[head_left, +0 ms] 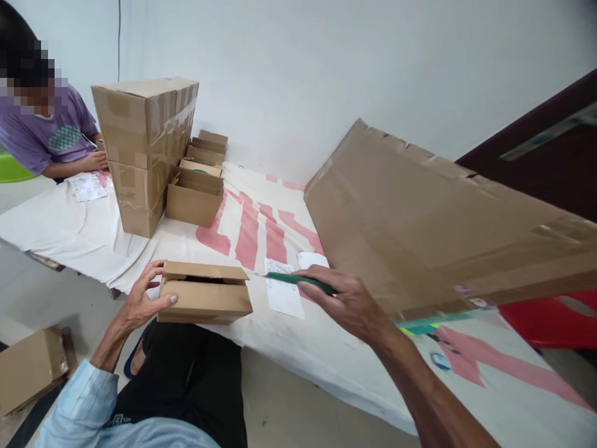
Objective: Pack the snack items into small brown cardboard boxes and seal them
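Left hand (pixel 143 298): grasping the small carton by its left end, thumb laid on the near face, the other fingers bent around the top left corner.
Right hand (pixel 342 297): closed around a green tool (pixel 286 278), whose thin pale tip points left, towards the carton but apart from it.
Small carton (pixel 205 298): at the near edge of the table, just beyond the person's lap; its top flaps stand slightly parted, with a dark gap between them.
Printed sheet (pixel 285 298): flat, right of the carton and partly under the tool; a second white paper (pixel 311 259) lies just beyond it.
Cloth (pixel 261 180): white with large red marks, spread over the table.
Open box (pixel 194 198): farther off, left of the middle, with more open boxes (pixel 205 149) behind it.
Taped stack (pixel 135 155): tall, just left of the open box.
Large cardboard piece (pixel 433 230): right side, slanting; a tape roll (pixel 439 361) lies near its lower edge, a red object (pixel 550 320) at far right.
Co-worker (pixel 51 134): far left, in a purple shirt, hands partly hidden by the stack.
Floor box (pixel 30 370): near left, below the table.
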Demonstrator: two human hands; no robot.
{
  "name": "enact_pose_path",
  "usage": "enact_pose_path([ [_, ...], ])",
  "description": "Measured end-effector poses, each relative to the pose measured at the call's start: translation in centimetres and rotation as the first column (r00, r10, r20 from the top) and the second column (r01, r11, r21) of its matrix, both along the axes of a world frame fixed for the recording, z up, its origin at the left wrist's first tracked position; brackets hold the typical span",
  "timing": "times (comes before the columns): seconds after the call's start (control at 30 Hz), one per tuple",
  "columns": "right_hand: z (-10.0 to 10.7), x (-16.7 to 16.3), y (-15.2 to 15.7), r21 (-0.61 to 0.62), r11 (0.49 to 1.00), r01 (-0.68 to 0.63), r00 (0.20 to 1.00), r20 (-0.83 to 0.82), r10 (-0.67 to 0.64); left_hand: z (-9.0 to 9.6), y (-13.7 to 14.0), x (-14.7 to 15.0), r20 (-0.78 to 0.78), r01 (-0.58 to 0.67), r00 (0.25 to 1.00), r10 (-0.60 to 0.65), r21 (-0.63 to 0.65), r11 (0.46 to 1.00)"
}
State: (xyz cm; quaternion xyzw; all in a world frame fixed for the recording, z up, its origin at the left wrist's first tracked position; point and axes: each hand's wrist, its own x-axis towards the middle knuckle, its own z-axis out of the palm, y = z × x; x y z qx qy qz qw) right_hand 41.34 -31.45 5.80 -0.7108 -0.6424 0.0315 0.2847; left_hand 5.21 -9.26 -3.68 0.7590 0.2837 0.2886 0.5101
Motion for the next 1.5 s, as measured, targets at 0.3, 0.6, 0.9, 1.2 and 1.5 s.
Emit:
enact_pose_path([
  [0.3, -18.0, 2.3, -10.1, -0.057, 0.899, 0.434, 0.899, -0.038, -0.436, 1.2, 1.4, -0.5, -0.111, 0.136, 0.986, -0.123, 0.111, 0.984],
  [0.6, -9.5, -5.9, 0.1, 0.229, 0.973, 0.034, 0.999, -0.031, -0.028, 2.1, 2.3, -0.7, -0.175, 0.197, 0.969, -0.176, 0.115, 0.974],
  [0.9, -5.6, -6.7, 5.7, 0.118, 0.993, -0.028, 0.997, 0.068, 0.021, 0.7, 2.8, -2.1, -0.158, 0.182, 0.973, -0.166, 0.092, 0.979],
  [1.2, -4.4, -7.5, 6.3, 0.1, 0.993, -0.059, 0.998, 0.037, 0.056, 1.3, 1.6, -0.3, -0.131, 0.201, 0.974, -0.184, 0.128, 0.971],
  [1.5, -3.5, -9.8, 8.9, 0.018, 0.968, -0.249, 0.968, 0.012, 0.249, 1.6, 1.3, -0.4, -0.132, 0.19, 0.975, -0.178, 0.087, 0.978],
])
